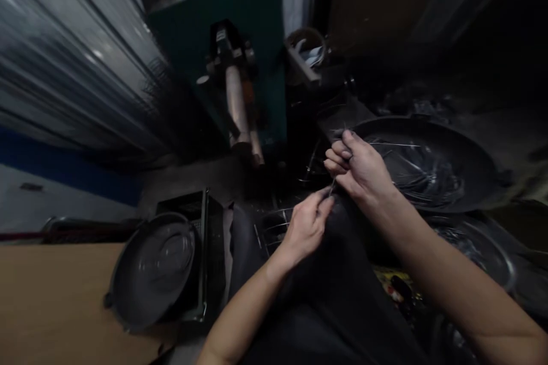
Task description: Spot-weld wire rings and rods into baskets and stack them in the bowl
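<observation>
Right up close, it's my forearms [454,268], angling in from five and six o'clock over my dark lap [342,296]! And here's the heart of it: the strand [333,185], thin and dark, spanning the little gap between my two hands, just past the lap. My left hand [305,227], on the seven o'clock side, has it pinched between thumb and fingers. My right hand [359,166], up at one o'clock, is curled tight around the other end, thumb on top. Both grips closed, then, one strand between them!

How far along? One piece is in hand and gripped at both ends, so I'd call this mid-piece; whether the join or bend is made, the blur won't say. Over at three o'clock, the basin [479,154] carries a shiny tangle [436,179], so there looks to be plenty left. Four o'clock, a bowl [510,271] holds more glinting stuff. How many are finished, I can't tell.

Further out, eight o'clock: a dark pan [154,296] tilted over a crate [203,262], beside a tan board [55,296]. And at eleven, the green machine [268,34], its roller [237,102] jutting my way!
</observation>
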`<action>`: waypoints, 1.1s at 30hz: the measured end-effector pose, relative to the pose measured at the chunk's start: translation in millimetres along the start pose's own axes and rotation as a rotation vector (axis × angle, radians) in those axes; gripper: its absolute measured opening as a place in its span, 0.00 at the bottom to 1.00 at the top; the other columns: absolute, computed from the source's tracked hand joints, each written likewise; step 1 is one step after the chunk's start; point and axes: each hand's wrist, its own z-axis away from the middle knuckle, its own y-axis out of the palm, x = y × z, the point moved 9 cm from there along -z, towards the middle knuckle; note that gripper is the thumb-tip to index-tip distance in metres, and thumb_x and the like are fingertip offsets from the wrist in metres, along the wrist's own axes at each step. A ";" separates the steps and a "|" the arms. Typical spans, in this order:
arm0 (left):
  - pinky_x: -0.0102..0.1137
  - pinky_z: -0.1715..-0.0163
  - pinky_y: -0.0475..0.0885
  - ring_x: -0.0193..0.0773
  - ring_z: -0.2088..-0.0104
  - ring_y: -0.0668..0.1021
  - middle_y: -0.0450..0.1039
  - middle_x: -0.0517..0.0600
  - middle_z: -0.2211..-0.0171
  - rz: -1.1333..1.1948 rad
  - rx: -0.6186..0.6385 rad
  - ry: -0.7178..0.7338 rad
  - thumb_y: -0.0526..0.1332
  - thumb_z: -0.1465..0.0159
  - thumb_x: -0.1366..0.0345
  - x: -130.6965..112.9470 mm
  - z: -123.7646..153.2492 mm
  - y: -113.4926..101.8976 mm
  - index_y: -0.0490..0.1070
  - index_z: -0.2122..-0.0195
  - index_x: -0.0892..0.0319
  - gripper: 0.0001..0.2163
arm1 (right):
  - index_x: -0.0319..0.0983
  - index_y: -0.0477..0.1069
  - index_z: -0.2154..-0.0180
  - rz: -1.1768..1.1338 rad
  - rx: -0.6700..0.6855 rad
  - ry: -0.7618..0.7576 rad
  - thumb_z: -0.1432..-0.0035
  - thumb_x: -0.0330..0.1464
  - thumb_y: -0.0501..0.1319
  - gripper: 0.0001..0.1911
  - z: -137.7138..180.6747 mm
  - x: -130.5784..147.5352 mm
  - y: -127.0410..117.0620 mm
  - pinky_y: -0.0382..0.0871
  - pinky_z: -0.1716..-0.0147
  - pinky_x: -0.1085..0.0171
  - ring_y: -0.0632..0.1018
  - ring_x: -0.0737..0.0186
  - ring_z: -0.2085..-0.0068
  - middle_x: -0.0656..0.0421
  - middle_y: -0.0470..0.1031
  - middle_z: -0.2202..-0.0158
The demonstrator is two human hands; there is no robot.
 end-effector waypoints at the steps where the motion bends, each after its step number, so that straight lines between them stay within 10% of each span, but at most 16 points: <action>1: 0.30 0.67 0.72 0.34 0.72 0.76 0.76 0.52 0.68 0.058 0.031 -0.068 0.49 0.33 0.54 8.1 2.4 3.7 0.71 0.55 0.59 0.18 | 0.43 0.55 0.71 0.020 0.015 0.011 0.41 0.45 0.58 0.17 6.4 -6.1 13.1 0.48 0.87 0.73 0.51 0.71 0.83 0.68 0.46 0.81; 6: 0.24 0.79 0.64 0.28 0.85 0.65 0.63 0.42 0.85 0.152 -0.017 -0.282 0.46 0.32 0.52 34.9 31.6 -26.1 0.69 0.63 0.61 0.19 | 0.41 0.63 0.69 0.321 0.144 0.060 0.43 0.49 0.59 0.18 38.2 -54.5 48.4 0.56 0.85 0.72 0.61 0.71 0.80 0.64 0.59 0.78; 10: 0.34 0.59 0.70 0.38 0.64 0.77 0.76 0.52 0.65 -0.231 -0.085 -0.143 0.53 0.35 0.51 40.7 62.0 -76.8 0.69 0.54 0.58 0.18 | 0.38 0.65 0.70 0.483 0.256 0.207 0.44 0.48 0.61 0.19 55.0 -97.4 50.0 0.57 0.85 0.73 0.65 0.72 0.79 0.61 0.66 0.77; 13: 0.48 0.43 0.59 0.54 0.42 0.66 0.64 0.59 0.43 -0.481 -0.170 0.021 0.67 0.48 0.50 61.9 83.7 -97.8 0.56 0.39 0.57 0.38 | 0.37 0.64 0.67 0.414 0.213 0.323 0.40 0.41 0.58 0.13 48.9 -120.1 44.8 0.53 0.87 0.75 0.63 0.74 0.83 0.62 0.67 0.78; 18: 0.47 0.48 0.66 0.47 0.51 0.72 0.66 0.59 0.51 -0.393 -0.337 0.104 0.63 0.45 0.59 113.2 86.3 -97.9 0.49 0.40 0.61 0.34 | 0.35 0.66 0.63 0.416 0.223 0.367 0.42 0.31 0.61 0.06 27.7 -135.6 52.3 0.52 0.88 0.76 0.63 0.76 0.84 0.65 0.66 0.80; 33: 0.38 0.56 0.72 0.37 0.61 0.74 0.66 0.50 0.60 -0.314 -0.398 0.556 0.63 0.48 0.68 54.3 14.0 -152.9 0.42 0.41 0.57 0.37 | 0.37 0.63 0.66 0.444 0.194 0.231 0.39 0.29 0.57 0.03 -37.1 -104.7 102.5 0.48 0.88 0.75 0.59 0.74 0.86 0.67 0.59 0.85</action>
